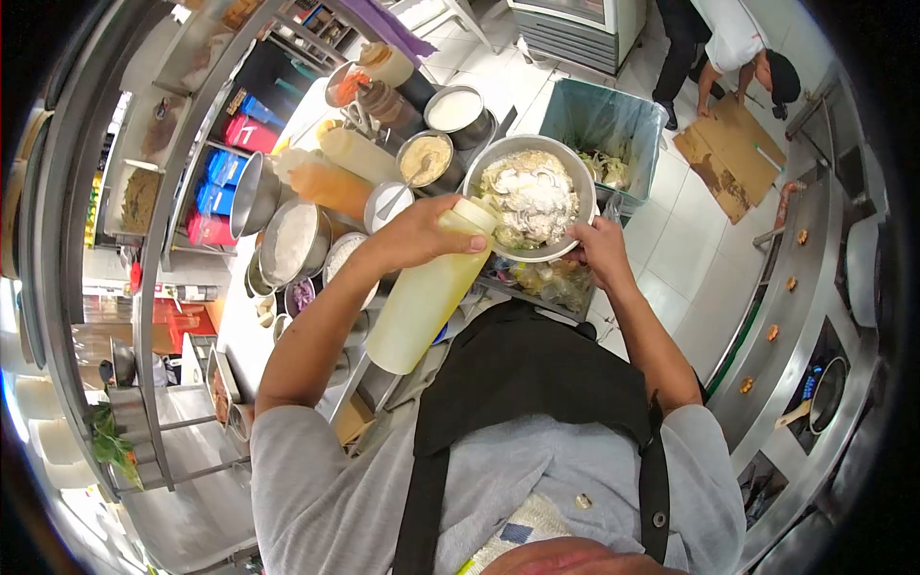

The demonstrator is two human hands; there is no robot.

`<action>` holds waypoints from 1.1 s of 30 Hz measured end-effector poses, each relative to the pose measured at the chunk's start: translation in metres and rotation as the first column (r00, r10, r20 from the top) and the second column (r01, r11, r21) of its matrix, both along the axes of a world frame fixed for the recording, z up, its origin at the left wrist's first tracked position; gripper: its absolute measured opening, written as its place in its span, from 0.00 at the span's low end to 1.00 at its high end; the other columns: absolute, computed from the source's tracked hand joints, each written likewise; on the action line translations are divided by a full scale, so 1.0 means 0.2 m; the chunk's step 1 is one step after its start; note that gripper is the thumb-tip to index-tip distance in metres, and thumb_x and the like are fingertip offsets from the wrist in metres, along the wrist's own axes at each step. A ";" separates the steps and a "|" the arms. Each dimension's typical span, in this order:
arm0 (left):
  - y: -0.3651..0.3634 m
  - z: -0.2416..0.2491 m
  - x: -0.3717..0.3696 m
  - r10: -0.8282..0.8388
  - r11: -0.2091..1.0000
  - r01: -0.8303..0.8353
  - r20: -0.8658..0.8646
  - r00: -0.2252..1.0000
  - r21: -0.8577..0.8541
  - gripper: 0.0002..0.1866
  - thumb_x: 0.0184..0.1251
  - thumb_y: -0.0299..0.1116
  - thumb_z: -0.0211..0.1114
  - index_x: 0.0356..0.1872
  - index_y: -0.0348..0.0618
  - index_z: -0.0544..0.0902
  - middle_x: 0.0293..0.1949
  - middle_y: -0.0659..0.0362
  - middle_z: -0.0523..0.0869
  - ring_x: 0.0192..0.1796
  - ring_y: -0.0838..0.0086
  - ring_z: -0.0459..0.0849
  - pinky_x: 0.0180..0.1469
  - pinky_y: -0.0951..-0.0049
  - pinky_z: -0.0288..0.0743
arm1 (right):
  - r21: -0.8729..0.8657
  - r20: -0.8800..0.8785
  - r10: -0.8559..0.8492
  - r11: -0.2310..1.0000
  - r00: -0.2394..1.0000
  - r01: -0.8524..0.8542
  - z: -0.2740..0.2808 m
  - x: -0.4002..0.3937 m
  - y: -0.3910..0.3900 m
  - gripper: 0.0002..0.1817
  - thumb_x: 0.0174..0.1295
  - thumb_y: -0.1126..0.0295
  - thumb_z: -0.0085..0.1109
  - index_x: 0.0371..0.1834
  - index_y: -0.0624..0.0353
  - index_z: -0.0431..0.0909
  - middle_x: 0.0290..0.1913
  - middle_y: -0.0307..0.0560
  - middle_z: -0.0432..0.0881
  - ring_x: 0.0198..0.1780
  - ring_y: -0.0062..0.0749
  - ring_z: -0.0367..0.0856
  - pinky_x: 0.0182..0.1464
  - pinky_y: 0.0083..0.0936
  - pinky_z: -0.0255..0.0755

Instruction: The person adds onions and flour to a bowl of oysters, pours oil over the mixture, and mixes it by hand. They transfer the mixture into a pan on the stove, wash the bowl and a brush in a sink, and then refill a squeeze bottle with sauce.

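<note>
person [551, 470] in gray shirt [316, 479] & blk apron [537, 383]: r. hand [602, 249] gripping bowl [522, 254] of white-topped mix [532, 196]; l. hand [426, 233] wrapped round tilted pale-yellow bottle [417, 311], neck by bowl's rim. sauce bottles [331, 185] on worktop [240, 335], their l.; bin [642, 115] just past bowl; co-worker [736, 38] bent over cardboard [736, 163] on floor [661, 235].

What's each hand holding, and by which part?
Left hand: pale yellow bottle, gripped around the end nearest the bowl. Right hand: metal bowl, held at the rim on its near right side.
</note>
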State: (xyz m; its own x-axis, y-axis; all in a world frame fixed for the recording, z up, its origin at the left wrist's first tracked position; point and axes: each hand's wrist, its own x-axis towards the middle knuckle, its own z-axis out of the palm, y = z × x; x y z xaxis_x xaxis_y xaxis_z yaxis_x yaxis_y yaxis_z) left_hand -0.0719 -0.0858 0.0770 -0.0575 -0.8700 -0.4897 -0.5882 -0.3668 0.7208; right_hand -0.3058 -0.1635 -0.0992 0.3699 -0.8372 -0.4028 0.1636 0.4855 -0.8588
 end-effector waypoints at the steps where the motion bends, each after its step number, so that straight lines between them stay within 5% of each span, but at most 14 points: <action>1: 0.00 0.02 0.02 -0.005 1.000 0.005 0.014 1.000 -0.024 0.31 0.55 0.46 0.71 0.57 0.40 0.75 0.44 0.56 0.84 0.46 0.74 0.81 0.49 0.73 0.74 | 0.002 0.014 0.015 1.000 1.000 -0.016 0.00 0.02 -0.02 0.12 0.55 0.75 0.54 0.39 0.74 0.76 0.35 0.53 0.82 0.31 0.35 0.84 0.31 0.31 0.84; 6: -0.03 0.11 0.14 -0.084 0.995 0.089 0.084 0.993 -0.054 0.33 0.52 0.50 0.72 0.56 0.40 0.76 0.43 0.55 0.84 0.46 0.73 0.81 0.50 0.72 0.74 | 0.031 0.019 0.101 0.994 0.995 -0.101 0.03 0.08 -0.07 0.11 0.57 0.75 0.53 0.40 0.73 0.74 0.35 0.53 0.81 0.32 0.36 0.84 0.32 0.32 0.84; 11: -0.07 0.12 0.13 -0.146 0.955 0.098 0.156 0.977 0.279 0.34 0.48 0.56 0.72 0.50 0.40 0.80 0.41 0.55 0.85 0.44 0.71 0.83 0.47 0.72 0.75 | 0.025 -0.013 0.139 0.990 0.990 -0.138 0.06 0.12 -0.07 0.11 0.57 0.75 0.54 0.38 0.73 0.75 0.34 0.53 0.81 0.30 0.35 0.84 0.31 0.31 0.84; 14: -0.05 -0.03 0.20 -0.119 0.941 0.081 0.096 0.988 0.328 0.34 0.48 0.56 0.73 0.50 0.39 0.80 0.41 0.55 0.85 0.43 0.71 0.83 0.47 0.72 0.75 | 0.027 -0.016 0.122 0.992 0.992 -0.121 0.04 0.13 -0.05 0.10 0.57 0.75 0.53 0.38 0.73 0.75 0.34 0.54 0.81 0.30 0.36 0.84 0.31 0.31 0.84; 33: 0.05 -0.02 0.21 -0.055 0.989 0.040 0.107 0.993 0.140 0.31 0.51 0.48 0.73 0.54 0.40 0.78 0.42 0.56 0.85 0.43 0.71 0.83 0.48 0.71 0.74 | 0.081 -0.017 0.130 0.988 0.991 -0.128 0.03 0.11 -0.06 0.13 0.55 0.75 0.54 0.39 0.77 0.74 0.37 0.57 0.80 0.33 0.41 0.84 0.31 0.34 0.85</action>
